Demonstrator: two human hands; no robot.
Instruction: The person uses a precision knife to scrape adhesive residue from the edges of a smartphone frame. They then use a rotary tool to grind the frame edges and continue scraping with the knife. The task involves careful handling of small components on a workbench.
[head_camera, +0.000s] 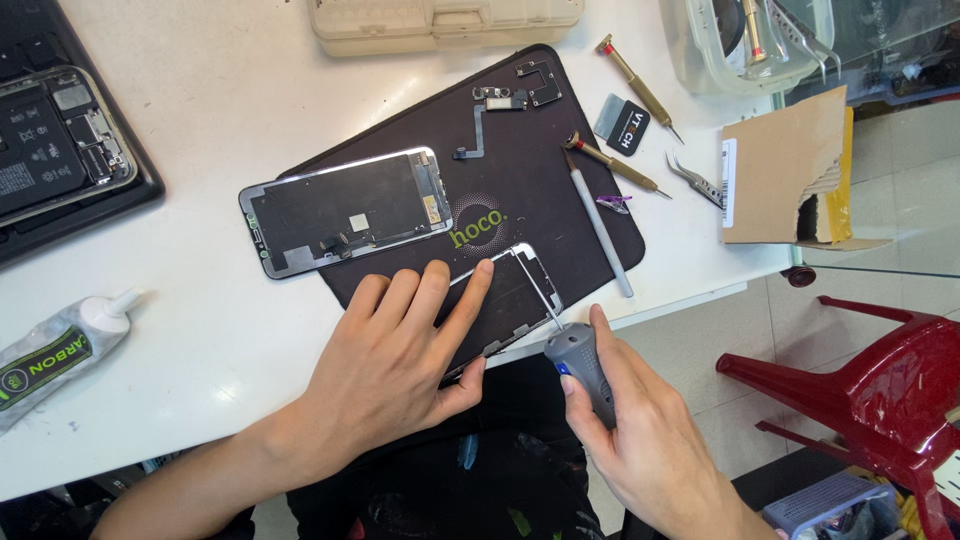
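- The left hand (400, 350) lies flat, fingers spread, pressing down on a dark phone screen panel with a silver metal frame (515, 300), which sits at the near edge of a dark brown rubber work mat (560, 200) and hangs slightly over the edge of the white table (200, 320).
- The right hand (640, 440) is wrapped around the grey, ribbed handle of a small precision screwdriver (580, 365); its thin metal tip touches the right rim of the panel.
- The two hands are close together but do not touch each other, the panel lying between them.
- Further back on the mat lies a second phone screen assembly, black-backed with a bright metal rim (345, 210), half on the mat and half on the table.
- Near the far end of the mat are a thin black flex cable with small metal brackets (490, 110) and a white plastic spudger stick (600, 230).
- Two brass-handled screwdrivers (615, 162) lie at the mat's right edge, beside a small grey and black plastic scraper card (622, 125) and steel tweezers (695, 180).
- A torn brown cardboard box (785, 170) stands at the right end of the table.
- At the left, a white glue tube with a black and green label (55, 355) lies on the table, well apart from the hands, and an opened phone body showing its battery (55, 135) rests on a black tray.
- A beige plastic tool case (440, 22) sits at the far edge, and a red plastic chair (880, 380) stands on the floor to the right.
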